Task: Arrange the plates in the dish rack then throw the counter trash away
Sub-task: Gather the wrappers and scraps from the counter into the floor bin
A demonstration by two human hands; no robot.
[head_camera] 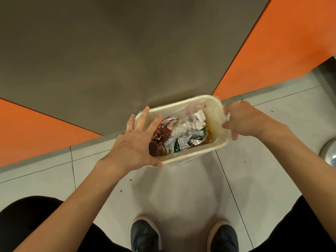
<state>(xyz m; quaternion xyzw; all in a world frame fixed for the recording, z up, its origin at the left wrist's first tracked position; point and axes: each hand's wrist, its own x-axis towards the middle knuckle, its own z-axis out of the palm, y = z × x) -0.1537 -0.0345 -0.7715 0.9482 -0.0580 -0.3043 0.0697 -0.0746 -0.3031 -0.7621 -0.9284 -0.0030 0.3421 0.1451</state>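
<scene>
A white rectangular trash bin (217, 113) stands on the tiled floor in front of me. It holds crumpled wrappers (189, 140), clear plastic, white paper and a brown-lidded jar (156, 149) at its near left corner. My left hand (132, 142) hovers over the bin's left end with its fingers spread, just above the jar, and the thumb lies by the front corner. My right hand (241, 119) has its fingers curled around the bin's right rim.
The bin sits against a grey-brown cabinet panel (109, 60) flanked by orange panels (272, 48). My two dark shoes (145, 235) stand on the light floor tiles just behind it. A round metal object (330, 155) shows at the right edge.
</scene>
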